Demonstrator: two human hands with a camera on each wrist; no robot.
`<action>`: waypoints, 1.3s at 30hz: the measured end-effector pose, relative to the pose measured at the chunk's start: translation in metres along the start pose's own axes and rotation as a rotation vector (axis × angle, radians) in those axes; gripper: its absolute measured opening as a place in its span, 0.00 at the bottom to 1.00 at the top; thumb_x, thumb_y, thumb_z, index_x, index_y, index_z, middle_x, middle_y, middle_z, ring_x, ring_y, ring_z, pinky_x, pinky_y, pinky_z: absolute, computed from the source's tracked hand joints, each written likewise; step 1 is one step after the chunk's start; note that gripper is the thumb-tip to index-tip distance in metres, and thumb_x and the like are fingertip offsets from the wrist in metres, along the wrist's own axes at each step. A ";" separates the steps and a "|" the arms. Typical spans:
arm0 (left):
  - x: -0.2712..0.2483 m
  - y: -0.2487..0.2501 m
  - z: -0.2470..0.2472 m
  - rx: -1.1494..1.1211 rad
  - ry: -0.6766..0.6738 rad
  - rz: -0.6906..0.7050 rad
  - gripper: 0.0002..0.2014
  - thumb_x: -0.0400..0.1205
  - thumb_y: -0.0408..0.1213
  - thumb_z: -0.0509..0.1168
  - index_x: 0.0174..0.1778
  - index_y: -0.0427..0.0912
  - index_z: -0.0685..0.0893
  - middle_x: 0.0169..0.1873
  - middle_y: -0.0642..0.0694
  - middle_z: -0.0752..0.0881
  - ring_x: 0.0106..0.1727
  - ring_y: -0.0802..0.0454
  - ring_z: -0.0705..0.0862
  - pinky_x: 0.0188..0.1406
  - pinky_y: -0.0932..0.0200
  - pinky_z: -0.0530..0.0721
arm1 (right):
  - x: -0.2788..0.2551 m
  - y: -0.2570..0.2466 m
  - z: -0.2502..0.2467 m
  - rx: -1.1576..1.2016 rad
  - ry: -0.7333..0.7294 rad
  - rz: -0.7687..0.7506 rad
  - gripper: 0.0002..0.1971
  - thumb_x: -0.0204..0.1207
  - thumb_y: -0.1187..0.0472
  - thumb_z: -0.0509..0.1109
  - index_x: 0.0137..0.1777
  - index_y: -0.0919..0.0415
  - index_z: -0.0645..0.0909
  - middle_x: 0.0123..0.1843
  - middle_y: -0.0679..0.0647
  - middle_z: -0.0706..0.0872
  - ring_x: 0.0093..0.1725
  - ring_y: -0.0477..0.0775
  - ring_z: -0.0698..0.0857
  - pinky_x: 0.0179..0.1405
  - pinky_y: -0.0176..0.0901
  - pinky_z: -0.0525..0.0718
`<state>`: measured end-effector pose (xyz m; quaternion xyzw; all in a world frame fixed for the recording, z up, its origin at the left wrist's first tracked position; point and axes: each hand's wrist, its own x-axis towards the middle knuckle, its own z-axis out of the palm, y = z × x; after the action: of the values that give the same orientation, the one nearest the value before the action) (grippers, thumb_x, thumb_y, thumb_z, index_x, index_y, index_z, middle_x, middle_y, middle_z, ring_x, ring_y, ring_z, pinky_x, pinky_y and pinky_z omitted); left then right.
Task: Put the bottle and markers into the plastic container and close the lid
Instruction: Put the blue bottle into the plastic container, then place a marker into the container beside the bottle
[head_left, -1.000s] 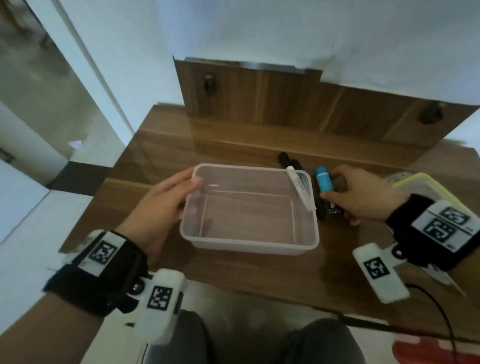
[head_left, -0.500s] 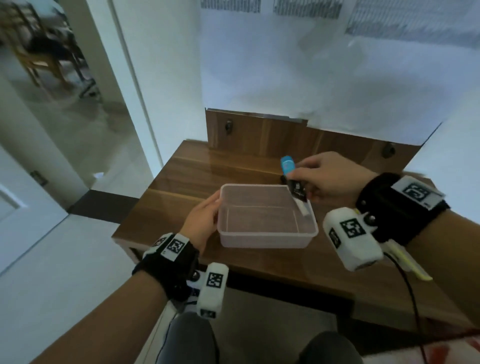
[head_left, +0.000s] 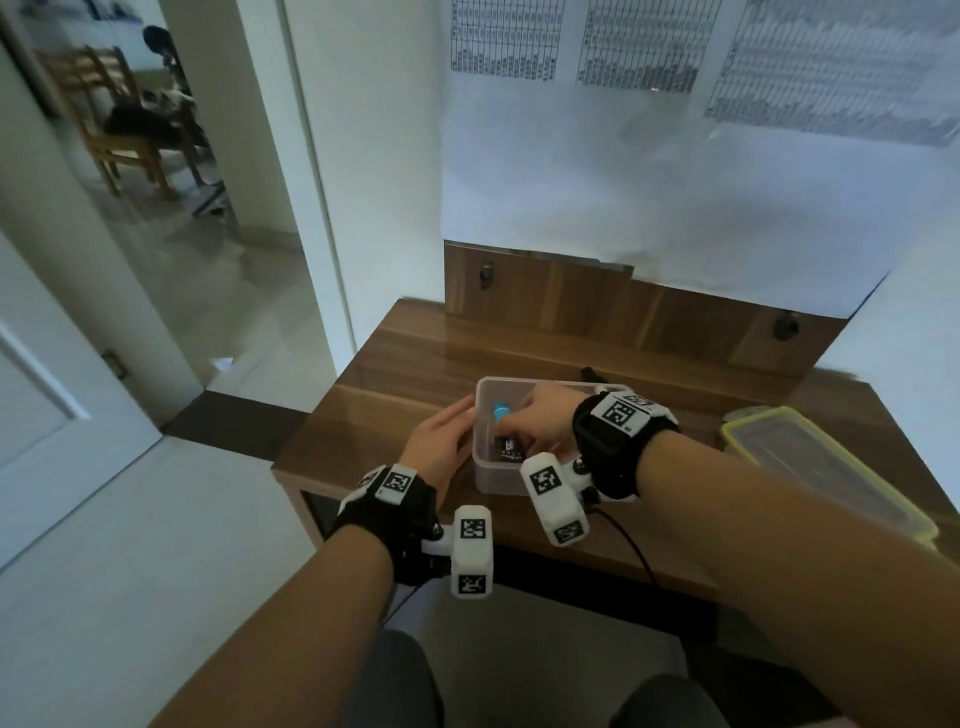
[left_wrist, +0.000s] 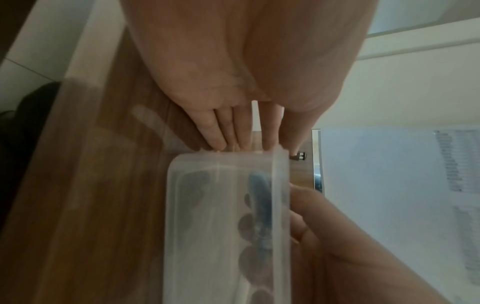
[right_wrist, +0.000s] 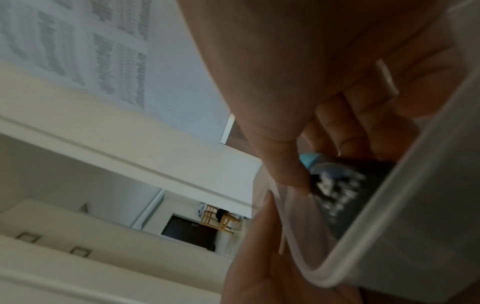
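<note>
A clear plastic container (head_left: 488, 475) sits on the wooden table (head_left: 415, 364). My left hand (head_left: 462, 421) rests with straight fingers (left_wrist: 244, 135) against its left end wall (left_wrist: 226, 164). My right hand (head_left: 514, 423) reaches down inside the container and grips a dark bottle (head_left: 509, 447) with a blue cap (head_left: 501, 413). In the right wrist view, the thumb and fingers (right_wrist: 283, 164) pinch the bottle (right_wrist: 348, 191) just below its cap (right_wrist: 309, 159), inside the rim (right_wrist: 337, 271). A black marker (head_left: 589, 373) peeks out behind the container; my right wrist hides the others.
The container's lid (head_left: 826, 467), clear with a yellow-green rim, lies on the table to the right. A wooden back panel (head_left: 623, 306) stands behind the table against the wall. A doorway opens to the left onto a tiled floor.
My right hand lifted the bottle from the table beside the container, carried it over the rim and lowered it inside. The left hand stayed against the left wall.
</note>
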<state>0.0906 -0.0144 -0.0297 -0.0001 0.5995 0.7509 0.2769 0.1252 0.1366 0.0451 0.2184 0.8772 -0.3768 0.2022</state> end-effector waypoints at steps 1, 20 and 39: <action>0.001 0.000 0.000 -0.008 -0.008 -0.013 0.22 0.87 0.33 0.65 0.79 0.39 0.80 0.72 0.36 0.87 0.73 0.42 0.86 0.76 0.46 0.81 | 0.003 0.000 0.000 -0.002 0.000 0.017 0.23 0.72 0.45 0.75 0.59 0.63 0.84 0.45 0.56 0.90 0.41 0.53 0.88 0.34 0.41 0.84; 0.010 -0.001 -0.005 -0.077 -0.035 -0.035 0.29 0.84 0.34 0.70 0.83 0.40 0.75 0.74 0.37 0.84 0.73 0.45 0.85 0.77 0.46 0.81 | -0.016 0.019 -0.070 0.156 0.179 -0.110 0.16 0.79 0.48 0.70 0.57 0.60 0.85 0.49 0.55 0.91 0.43 0.54 0.89 0.43 0.46 0.86; 0.013 -0.009 -0.006 -0.021 -0.002 -0.011 0.25 0.86 0.31 0.67 0.80 0.35 0.77 0.72 0.35 0.85 0.74 0.43 0.84 0.81 0.45 0.77 | 0.000 0.124 -0.074 -0.116 0.307 0.152 0.15 0.71 0.50 0.77 0.46 0.64 0.90 0.36 0.61 0.92 0.30 0.58 0.88 0.32 0.49 0.90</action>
<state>0.0815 -0.0137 -0.0440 -0.0057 0.5913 0.7557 0.2815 0.1776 0.2687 0.0215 0.3269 0.8989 -0.2716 0.1061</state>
